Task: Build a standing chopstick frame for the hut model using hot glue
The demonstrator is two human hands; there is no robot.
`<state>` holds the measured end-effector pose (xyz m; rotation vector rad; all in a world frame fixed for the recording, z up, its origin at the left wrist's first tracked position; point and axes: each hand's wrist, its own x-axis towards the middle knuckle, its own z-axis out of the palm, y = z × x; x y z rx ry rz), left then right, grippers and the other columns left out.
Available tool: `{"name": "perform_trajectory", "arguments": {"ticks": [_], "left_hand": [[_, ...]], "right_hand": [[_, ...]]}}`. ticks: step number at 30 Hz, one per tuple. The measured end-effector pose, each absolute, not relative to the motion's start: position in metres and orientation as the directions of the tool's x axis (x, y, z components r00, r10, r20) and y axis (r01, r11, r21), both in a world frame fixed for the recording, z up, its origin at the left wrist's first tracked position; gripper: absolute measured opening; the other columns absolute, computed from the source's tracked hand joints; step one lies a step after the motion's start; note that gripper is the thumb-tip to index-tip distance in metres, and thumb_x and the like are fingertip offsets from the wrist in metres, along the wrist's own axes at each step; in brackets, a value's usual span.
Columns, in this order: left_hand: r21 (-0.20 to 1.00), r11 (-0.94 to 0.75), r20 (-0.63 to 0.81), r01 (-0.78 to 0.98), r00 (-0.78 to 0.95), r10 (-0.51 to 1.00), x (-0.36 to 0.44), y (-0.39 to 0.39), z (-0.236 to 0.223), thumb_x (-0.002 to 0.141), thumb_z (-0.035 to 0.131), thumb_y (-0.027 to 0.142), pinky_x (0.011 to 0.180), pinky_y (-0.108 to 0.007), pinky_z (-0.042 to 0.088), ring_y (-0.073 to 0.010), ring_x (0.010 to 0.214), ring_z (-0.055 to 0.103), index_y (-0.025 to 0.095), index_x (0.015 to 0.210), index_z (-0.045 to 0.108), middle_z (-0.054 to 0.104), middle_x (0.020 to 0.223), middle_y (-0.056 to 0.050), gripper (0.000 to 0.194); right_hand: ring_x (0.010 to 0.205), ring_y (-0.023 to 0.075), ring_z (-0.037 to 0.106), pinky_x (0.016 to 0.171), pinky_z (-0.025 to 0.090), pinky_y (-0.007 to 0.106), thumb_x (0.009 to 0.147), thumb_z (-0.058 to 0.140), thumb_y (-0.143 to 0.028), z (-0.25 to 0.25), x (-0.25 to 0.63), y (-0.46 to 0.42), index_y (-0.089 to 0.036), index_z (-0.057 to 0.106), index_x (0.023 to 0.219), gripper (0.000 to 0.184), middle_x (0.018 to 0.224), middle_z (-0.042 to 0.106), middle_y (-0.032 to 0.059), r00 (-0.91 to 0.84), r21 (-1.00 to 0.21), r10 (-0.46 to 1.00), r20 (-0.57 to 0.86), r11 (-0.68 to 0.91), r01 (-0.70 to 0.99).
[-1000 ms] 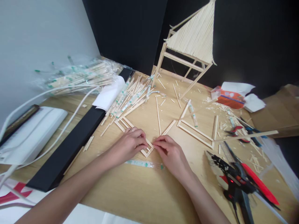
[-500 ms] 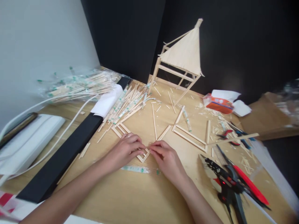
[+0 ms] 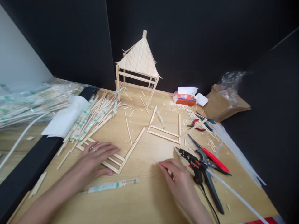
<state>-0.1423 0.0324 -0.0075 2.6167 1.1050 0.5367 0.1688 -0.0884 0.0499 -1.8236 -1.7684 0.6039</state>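
My left hand lies with fingers stretched across a flat frame of glued wooden sticks, the thumb along its near side. One longer stick slants up and away from the frame's right corner. Over the table to the right, my right hand is closed, thumb and forefinger pressed together; whether anything small is between them cannot be made out. Just beyond it lies a black glue gun with a small red light. A chopstick wrapper rests in front of my left hand.
A stick model house with a pointed roof stands at the back. Loose sticks and bagged ones pile up at left. Another stick frame, pliers, a red-handled tool, a tissue pack and a paper bag are to the right.
My right hand has left the frame's corner and moved right, beside the glue gun. My left hand now lies flatter over the frame. The camera view has turned right.
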Motion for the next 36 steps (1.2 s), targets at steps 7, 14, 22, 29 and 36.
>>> {"name": "perform_trajectory", "arguments": {"ticks": [7,14,22,29,36], "left_hand": [[0.356,-0.715,0.183,0.602,0.705,0.685,-0.141,0.039,0.005,0.074,0.068,0.056,0.100,-0.044,0.030,-0.0270,0.105,0.063,0.037,0.122,0.058,0.069,0.117,-0.002,0.052],[0.328,-0.712,0.125,0.621,0.719,0.684,-0.125,0.041,0.023,0.078,0.067,0.046,0.094,-0.043,0.037,-0.0263,0.104,0.063,0.042,0.119,0.057,0.069,0.117,0.002,0.043],[0.221,-0.708,0.054,0.671,0.716,0.696,-0.123,0.042,0.022,0.076,0.063,0.051,0.094,-0.041,0.039,-0.0264,0.106,0.063,0.033,0.113,0.066,0.070,0.116,-0.003,0.042],[0.180,-0.709,0.052,0.682,0.713,0.699,-0.120,0.046,0.023,0.079,0.059,0.050,0.095,-0.042,0.040,-0.0266,0.108,0.061,0.034,0.117,0.063,0.068,0.119,-0.002,0.041],[0.175,-0.696,0.072,0.697,0.695,0.715,-0.114,0.051,0.025,0.082,0.055,0.047,0.095,-0.042,0.039,-0.0252,0.109,0.061,0.035,0.122,0.057,0.067,0.121,-0.001,0.041]], "right_hand": [[0.050,0.0145,0.049,0.051,0.040,0.026,0.093,0.050,-0.038,0.040,0.213,-0.169,-0.023,0.048,0.063,0.034,0.060,0.047,-0.0024,0.307,-0.537,0.943,0.129,-0.194,0.821],[0.065,0.0231,0.057,0.059,0.045,0.033,0.078,0.057,-0.067,0.022,0.250,-0.187,-0.024,0.046,0.075,0.045,0.072,0.054,0.0018,0.624,-0.319,0.741,0.249,-0.545,0.775],[0.102,0.0282,0.055,0.089,0.044,0.041,0.086,0.056,-0.048,0.016,0.264,-0.156,-0.019,0.061,0.108,0.036,0.107,0.060,0.0101,0.461,-0.446,0.867,0.189,-0.342,0.827],[0.091,0.0250,0.061,0.079,0.048,0.034,0.085,0.053,-0.034,0.015,0.269,-0.140,-0.020,0.065,0.100,0.023,0.097,0.067,0.0062,0.498,-0.621,0.867,-0.015,-0.398,0.675],[0.083,0.0268,0.064,0.078,0.048,0.036,0.088,0.049,-0.044,0.018,0.278,-0.144,-0.017,0.068,0.089,0.033,0.087,0.071,0.0089,0.547,-0.664,0.837,0.007,-0.405,0.628]]}}
